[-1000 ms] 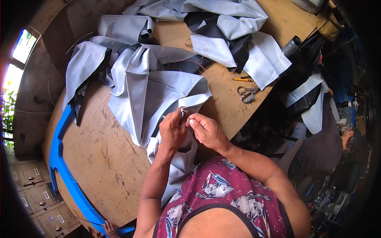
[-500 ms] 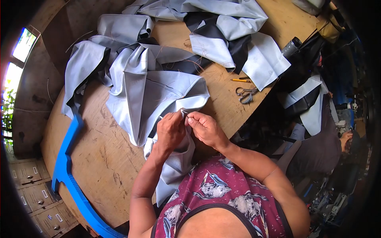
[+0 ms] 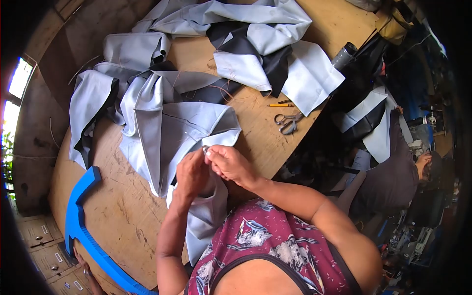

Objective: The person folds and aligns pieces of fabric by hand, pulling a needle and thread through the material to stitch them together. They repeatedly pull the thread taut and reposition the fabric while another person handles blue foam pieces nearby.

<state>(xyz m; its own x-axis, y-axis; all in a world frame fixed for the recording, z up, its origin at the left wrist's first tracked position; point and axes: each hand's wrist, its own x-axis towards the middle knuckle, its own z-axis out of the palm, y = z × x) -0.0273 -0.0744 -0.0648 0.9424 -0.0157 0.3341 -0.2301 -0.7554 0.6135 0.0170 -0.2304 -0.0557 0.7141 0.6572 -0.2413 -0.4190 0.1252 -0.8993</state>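
My left hand (image 3: 191, 172) is closed on the edge of a grey fabric piece (image 3: 182, 123) near the table's front edge. Right beside it, my right hand (image 3: 228, 164) has thumb and fingers pinched at the same spot, touching the left fingertips; a small bit of the material shows between them. The fabric spreads in folds over the table beyond my hands and hangs down below them toward my lap. A dark seam line crosses its upper part. Loose brown threads lie above it.
On the wooden table (image 3: 115, 216) lie scissors (image 3: 288, 123), a yellow pencil (image 3: 280, 105), more grey and black fabric (image 3: 238, 69) and a dark cylinder (image 3: 344, 55). A blue curved piece (image 3: 93, 241) runs down the left. Another person (image 3: 388, 182) is at the right; another person's hand shows lower left.
The view has shifted, so the table's items appear further left. My hands remain together at the fabric edge. Another person's hand has appeared beside the blue piece at lower left.
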